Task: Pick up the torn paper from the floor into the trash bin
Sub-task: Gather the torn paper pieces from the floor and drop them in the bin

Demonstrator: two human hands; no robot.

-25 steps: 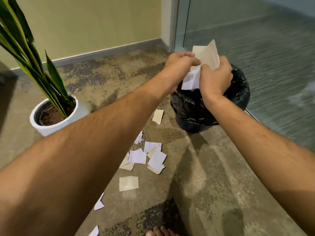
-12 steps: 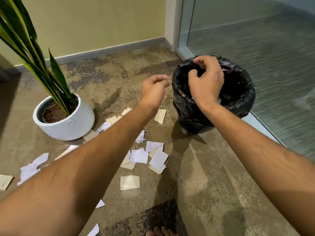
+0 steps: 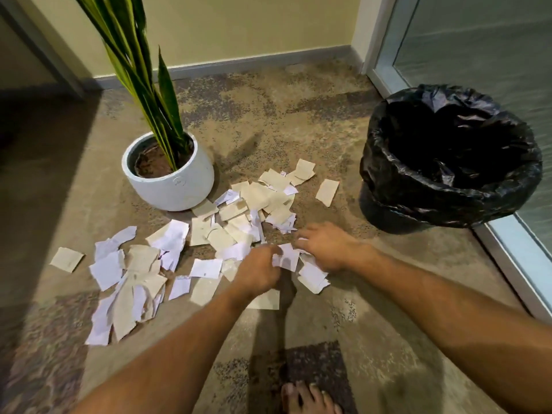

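Both my left hand [image 3: 259, 271] and right hand [image 3: 324, 245] close on white torn paper scraps [image 3: 286, 257] on the carpet [image 3: 373, 294]; black-lined trash bin [image 3: 448, 210] stands near the glass wall.

Blk bin liner [image 3: 388, 162], wht pot [image 3: 179, 189]

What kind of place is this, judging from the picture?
Probably an office or lobby corner, indoors: patterned carpet floor, a glass partition in a metal frame, and a white potted plant against a plain wall. A lined trash bin stands nearby.
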